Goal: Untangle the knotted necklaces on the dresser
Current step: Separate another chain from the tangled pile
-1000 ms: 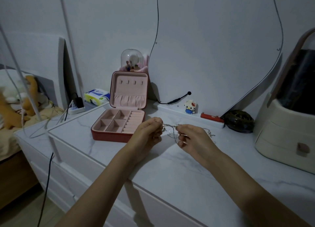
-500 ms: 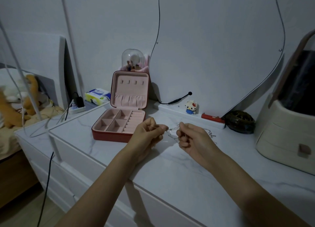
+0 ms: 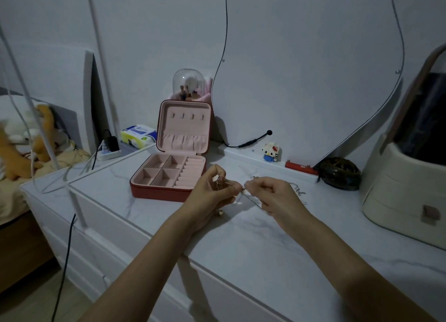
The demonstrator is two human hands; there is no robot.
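Two hands pinch tangled necklaces [image 3: 241, 193] just above the dresser [image 3: 241, 254].

The marble dresser top spreads wide below the grip, bare toward its near edge and out to the person's right front. Right of the grip stands a cream organiser [image 3: 400, 191]; beyond and left of it an open jewellery box [image 3: 172, 169] lies lid-up, near the left hand [image 3: 207, 196]. That hand's curled fingers pinch a gold chain bunch, a loop hanging under the palm. The right hand [image 3: 275, 196] pinches a thin silver strand with thumb and forefinger; loose chain trails on the marble behind it.
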